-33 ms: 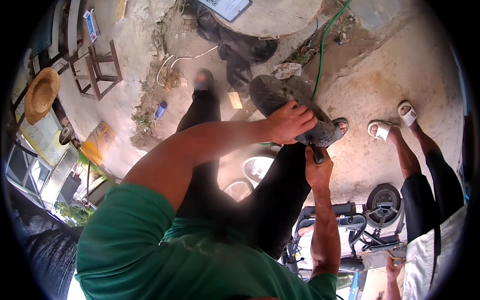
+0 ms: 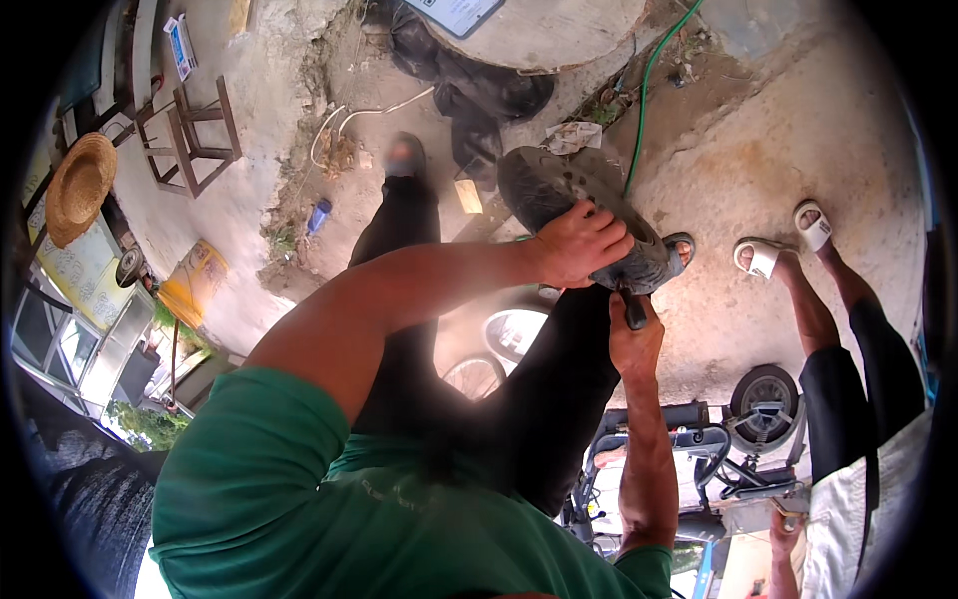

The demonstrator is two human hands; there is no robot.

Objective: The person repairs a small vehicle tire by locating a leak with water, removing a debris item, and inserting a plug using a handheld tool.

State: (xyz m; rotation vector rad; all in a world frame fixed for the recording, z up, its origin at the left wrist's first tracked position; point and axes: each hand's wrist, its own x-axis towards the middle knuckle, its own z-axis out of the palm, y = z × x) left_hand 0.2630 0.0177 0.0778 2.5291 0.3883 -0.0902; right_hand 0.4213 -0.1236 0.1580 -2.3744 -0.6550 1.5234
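A black rubber tyre (image 2: pixel 534 185), worn and dusty, is held tilted over my right leg (image 2: pixel 544 379). My left hand (image 2: pixel 584 240) grips the tyre's near side, fingers curled on it. Below that, my right hand (image 2: pixel 636 341) is closed round the dark handle of a tool (image 2: pixel 634 307), whose other end is at the tyre; its tip is hidden. A pale metal basin or rim (image 2: pixel 504 334) sits on the ground between my legs, partly covered by my thigh.
Another person's sandalled feet (image 2: pixel 763 258) are at right, beside a scooter (image 2: pixel 763 409). A green hose (image 2: pixel 644 100) runs past a round concrete slab (image 2: pixel 569 30) with a phone on it. A wooden stool (image 2: pixel 190 140), straw hat (image 2: pixel 80 190) and black plastic sheet (image 2: pixel 469 110) lie around.
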